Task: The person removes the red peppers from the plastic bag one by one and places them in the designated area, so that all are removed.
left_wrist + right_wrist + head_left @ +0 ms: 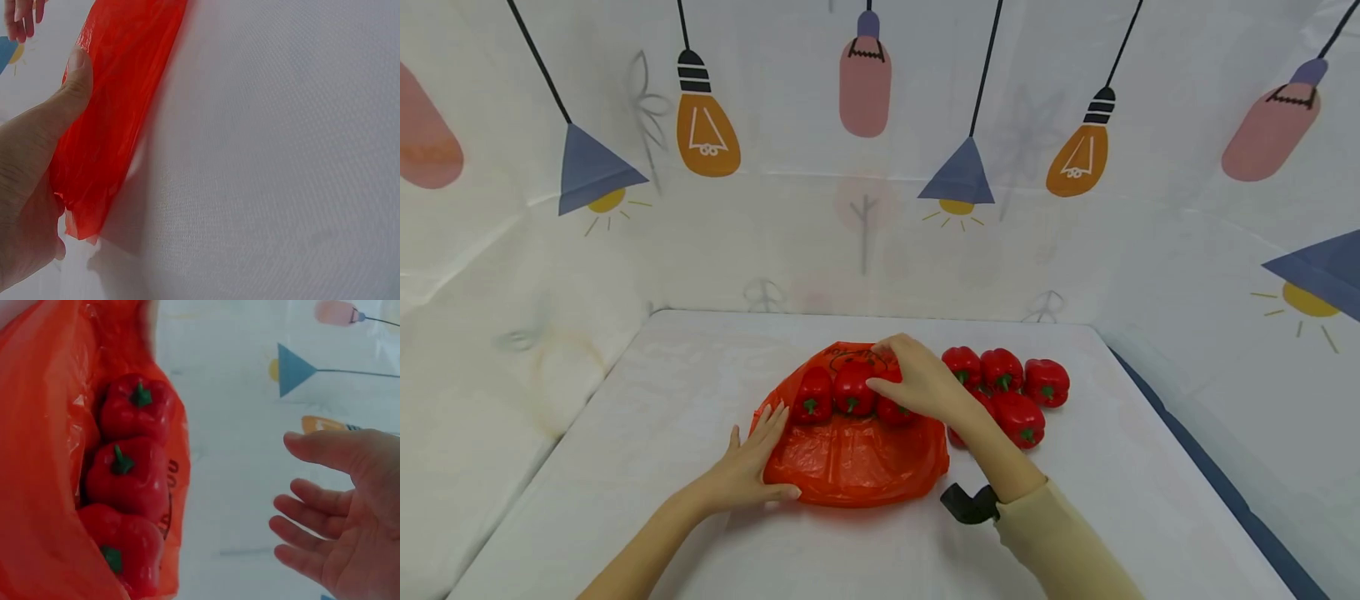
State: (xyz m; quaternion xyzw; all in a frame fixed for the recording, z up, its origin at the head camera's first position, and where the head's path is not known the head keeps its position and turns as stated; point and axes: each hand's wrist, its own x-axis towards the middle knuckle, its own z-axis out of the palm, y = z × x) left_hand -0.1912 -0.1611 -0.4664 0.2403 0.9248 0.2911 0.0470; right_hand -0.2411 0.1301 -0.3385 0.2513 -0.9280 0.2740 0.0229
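An orange-red plastic bag (857,467) lies on the table, its mouth spread wide. Three red bell peppers with green stems sit in a row inside: a left one (812,396), a middle one (854,385) and a right one (893,412). My left hand (747,468) rests against the bag's left side with fingers spread; in the left wrist view its thumb lies along the red plastic (119,94). Over the bag's right part hovers my right hand (917,382), partly covering the right pepper. The right wrist view shows this hand (350,506) with loose, parted fingers and nothing in them.
Right of the bag, several more red bell peppers (1018,417) lie in a cluster on the white table (1120,500), partly behind my right forearm. A black strap (968,505) sticks out at the right sleeve. A cloth wall (805,225) with printed lamps rises behind the table.
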